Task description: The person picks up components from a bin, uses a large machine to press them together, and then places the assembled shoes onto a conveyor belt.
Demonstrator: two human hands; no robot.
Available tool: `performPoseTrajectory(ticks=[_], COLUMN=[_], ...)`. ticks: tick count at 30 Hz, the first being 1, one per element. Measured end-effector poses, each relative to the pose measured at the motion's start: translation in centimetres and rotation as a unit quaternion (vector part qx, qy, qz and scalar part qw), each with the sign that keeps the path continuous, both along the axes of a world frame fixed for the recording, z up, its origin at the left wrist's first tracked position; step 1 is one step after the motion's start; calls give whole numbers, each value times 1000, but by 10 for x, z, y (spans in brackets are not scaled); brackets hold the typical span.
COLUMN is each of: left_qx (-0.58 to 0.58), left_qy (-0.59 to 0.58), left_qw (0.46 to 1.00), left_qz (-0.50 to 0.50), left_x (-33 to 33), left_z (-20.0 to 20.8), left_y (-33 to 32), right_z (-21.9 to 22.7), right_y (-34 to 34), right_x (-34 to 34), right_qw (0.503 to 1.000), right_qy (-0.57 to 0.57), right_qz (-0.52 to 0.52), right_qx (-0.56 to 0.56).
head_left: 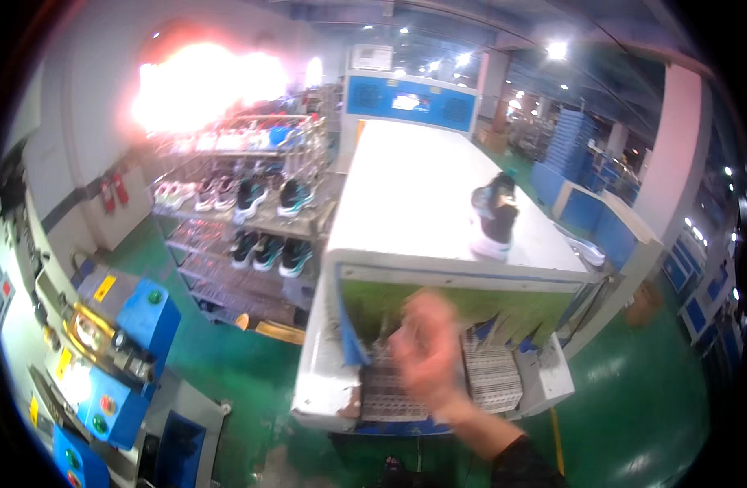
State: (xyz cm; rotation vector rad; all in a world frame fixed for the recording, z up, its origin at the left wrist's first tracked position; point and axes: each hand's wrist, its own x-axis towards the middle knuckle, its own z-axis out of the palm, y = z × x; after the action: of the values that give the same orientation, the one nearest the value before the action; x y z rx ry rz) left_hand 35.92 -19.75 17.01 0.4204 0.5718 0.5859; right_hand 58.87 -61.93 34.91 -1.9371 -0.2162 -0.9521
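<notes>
Fingers (430,311): on my right hand (426,358), raised and blurred; I cannot tell whether they are spread, pressed together or pinching something.
Sleeve (526,465): dark, below and to the right of my fingers, at the end of my bare forearm.
Curtain (520,305): green, hanging behind my fingers, ragged along its lower edge; I cannot tell whether I touch it.
Belt (493,384): slatted, below my fingers, showing on both sides of my hand.
Machine (406,203): long and white, beyond my fingers, the curtain across its mouth.
Shoe (495,215): dark with a white sole, above and to the right of my fingers, standing on the machine's top.
Rack (312,213): left of and beyond my fingers, with shoes (264,254) on its shelves.
Console (150,313): blue, far left of my fingers, bearing a green button (155,297).
Extinguishers (114,192): red, farther off to the upper left, against the wall.
</notes>
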Motion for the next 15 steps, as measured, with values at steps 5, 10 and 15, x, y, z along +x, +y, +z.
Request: performPoseTrajectory(ticks=[5,10,15], left_qx=[30,78,101], left_qy=[-145,-257,-309], left_qw=[970,908,844], left_qz=[-195,-323,-426], left_x=[82,136,166], left_z=[64,110,125], left_y=[-71,-114,-111], right_z=[107,87,83], right_y=[-138,-170,-136], right_x=[34,60,-30], right_qw=[920,973,995], right_qy=[-88,-6,-47], right_qz=[-371,-231,-74], right_qx=[-88,-12,49])
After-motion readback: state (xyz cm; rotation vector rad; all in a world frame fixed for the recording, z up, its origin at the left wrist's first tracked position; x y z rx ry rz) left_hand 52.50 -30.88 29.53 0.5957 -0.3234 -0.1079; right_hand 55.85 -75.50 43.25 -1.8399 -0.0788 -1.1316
